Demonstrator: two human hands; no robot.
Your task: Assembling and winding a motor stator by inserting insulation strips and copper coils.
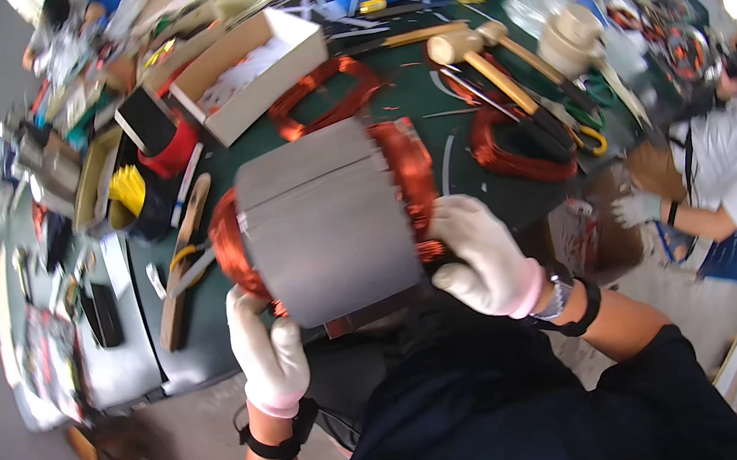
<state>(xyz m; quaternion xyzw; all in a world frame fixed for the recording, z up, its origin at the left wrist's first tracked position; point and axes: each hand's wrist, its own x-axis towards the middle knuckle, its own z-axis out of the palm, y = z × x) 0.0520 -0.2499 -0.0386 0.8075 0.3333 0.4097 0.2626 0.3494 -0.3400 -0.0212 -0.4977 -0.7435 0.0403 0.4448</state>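
Note:
A grey cylindrical motor stator [330,237] sits at the table's near edge, with bundled copper windings bulging out at its left end [234,249] and right end [410,173]. My left hand [270,356], in a white glove, is closed at the lower left end, its fingertips partly hidden under the winding. On the opposite end, my gloved right hand [487,258] grips near the lower right winding, thumb toward me. Beyond the stator lies a loose copper coil [325,98]. Another copper coil [513,155] rests to the right.
Behind stands an open white box [275,89] with pale pieces inside. Wooden mallets [499,74] and yellow-handled scissors [591,139] lie at right. A wooden stick [191,227] and a dark holder with yellow pieces [149,205] are left. A co-worker [735,155] sits at right.

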